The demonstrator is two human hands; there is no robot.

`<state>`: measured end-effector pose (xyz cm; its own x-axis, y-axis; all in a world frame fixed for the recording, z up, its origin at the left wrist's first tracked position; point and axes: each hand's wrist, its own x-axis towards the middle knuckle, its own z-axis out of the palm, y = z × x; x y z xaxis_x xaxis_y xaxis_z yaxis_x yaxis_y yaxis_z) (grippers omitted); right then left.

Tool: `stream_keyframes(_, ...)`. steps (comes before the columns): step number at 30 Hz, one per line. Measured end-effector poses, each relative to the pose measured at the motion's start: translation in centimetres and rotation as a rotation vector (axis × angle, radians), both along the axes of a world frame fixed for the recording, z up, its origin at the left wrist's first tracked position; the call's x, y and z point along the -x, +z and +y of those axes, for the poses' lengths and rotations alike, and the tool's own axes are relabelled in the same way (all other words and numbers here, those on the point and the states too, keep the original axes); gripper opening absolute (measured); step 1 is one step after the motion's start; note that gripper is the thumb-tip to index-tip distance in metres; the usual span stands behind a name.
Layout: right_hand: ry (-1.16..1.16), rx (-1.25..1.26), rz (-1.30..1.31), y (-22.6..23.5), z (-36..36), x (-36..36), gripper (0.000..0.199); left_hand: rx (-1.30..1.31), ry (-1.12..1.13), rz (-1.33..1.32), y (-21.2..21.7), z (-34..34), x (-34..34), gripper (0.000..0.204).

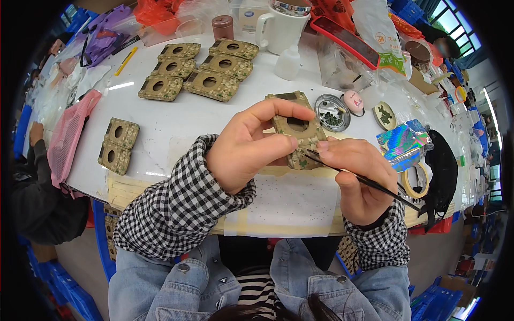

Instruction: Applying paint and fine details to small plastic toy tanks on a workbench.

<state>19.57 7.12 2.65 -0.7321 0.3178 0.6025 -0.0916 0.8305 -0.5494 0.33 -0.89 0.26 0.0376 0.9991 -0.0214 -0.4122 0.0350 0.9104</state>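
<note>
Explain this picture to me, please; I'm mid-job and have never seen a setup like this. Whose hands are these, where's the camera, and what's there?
There is no robot here: these are a person's own bare hands. The single picture comes from the left of two fisheye cameras on that person's head, looking down, so straight edges bend.

The left hand holds a camouflage case with a round hole. The right hand holds black tweezers, tips at the case's near part; whether they grip anything is unclear.

On the white table lie similar cases, a round dish with small dark pieces, a mug and a tape roll. The hand at the far left is another person's.
</note>
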Motion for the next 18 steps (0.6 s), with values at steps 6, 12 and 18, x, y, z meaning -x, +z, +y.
stream_keyframes(6,0.002,0.048,0.014,-0.22,0.23,-0.27,0.018,0.021,-0.012,-0.006,-0.07,0.03,0.12,0.037)
stream_keyframes(12,0.006,0.076,0.039,-0.42,0.33,-0.28,0.018,0.042,-0.031,-0.037,0.09,0.04,0.11,0.037)
stream_keyframes(18,0.011,0.043,0.033,-0.46,0.43,-0.19,0.018,0.038,-0.039,-0.073,0.17,0.05,0.16,0.039)
